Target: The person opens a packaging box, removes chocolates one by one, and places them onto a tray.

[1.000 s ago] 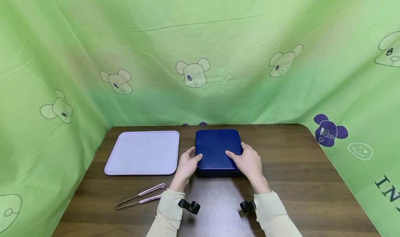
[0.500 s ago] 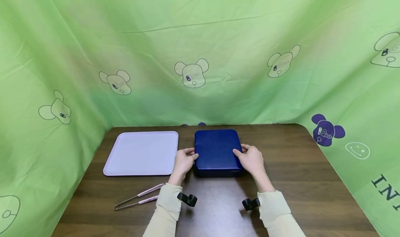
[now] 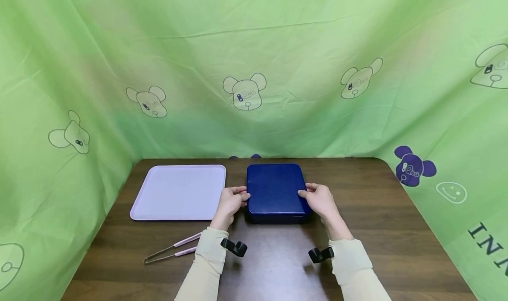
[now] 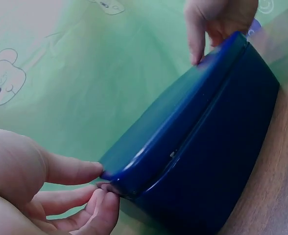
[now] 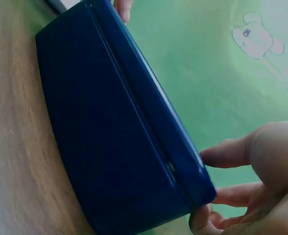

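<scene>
A dark blue lidded box sits upright on the table, its lid on top with a narrow seam below it. My left hand pinches the lid's left edge, thumb on the top and fingertips at the rim. At the opposite edge, my right hand grips the lid the same way. In the left wrist view, the left fingertips lie just under the lid's corner. The right thumb presses the lid's top edge in the right wrist view, the other fingers against its side.
To the left lies a pale lilac tray. Metal tongs with pink handles rest in front of it, partly hidden behind the left sleeve. A green printed curtain hangs around the wooden table.
My right thumb has slid outward from the lid's top to its right edge. The left hand has shifted slightly left along its edge. The box stays in place.
</scene>
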{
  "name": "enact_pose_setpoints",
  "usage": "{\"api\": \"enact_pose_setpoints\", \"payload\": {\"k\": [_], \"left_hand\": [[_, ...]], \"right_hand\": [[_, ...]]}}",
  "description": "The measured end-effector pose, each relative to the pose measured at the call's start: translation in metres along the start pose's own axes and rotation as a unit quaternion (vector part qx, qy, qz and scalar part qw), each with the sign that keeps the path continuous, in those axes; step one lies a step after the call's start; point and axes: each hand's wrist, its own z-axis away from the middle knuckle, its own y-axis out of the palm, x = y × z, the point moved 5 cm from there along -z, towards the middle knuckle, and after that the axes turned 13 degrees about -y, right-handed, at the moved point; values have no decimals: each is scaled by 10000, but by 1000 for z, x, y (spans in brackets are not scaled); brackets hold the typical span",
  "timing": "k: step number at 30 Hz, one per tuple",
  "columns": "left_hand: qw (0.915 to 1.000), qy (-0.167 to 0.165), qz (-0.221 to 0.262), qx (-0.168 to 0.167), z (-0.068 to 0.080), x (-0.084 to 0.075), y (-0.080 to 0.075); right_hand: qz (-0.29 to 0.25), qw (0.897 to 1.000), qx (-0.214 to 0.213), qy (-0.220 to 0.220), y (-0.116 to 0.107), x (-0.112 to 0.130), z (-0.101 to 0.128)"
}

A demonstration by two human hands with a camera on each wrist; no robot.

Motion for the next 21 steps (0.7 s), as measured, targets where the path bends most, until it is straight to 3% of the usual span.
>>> {"api": "enact_pose_setpoints", "payload": {"k": [5, 14, 21], "left_hand": [[9997, -118, 175, -83, -2, 2, 0], [9985, -205, 464, -189, 0, 1, 2], [9987, -183, 352, -312, 0, 0, 2]], "right_hand": [[-805, 9960, 149, 361, 2, -10, -3], [-998, 9937, 133, 482, 0, -8, -2], [-1292, 9898, 120, 581, -1, -10, -1]]}}
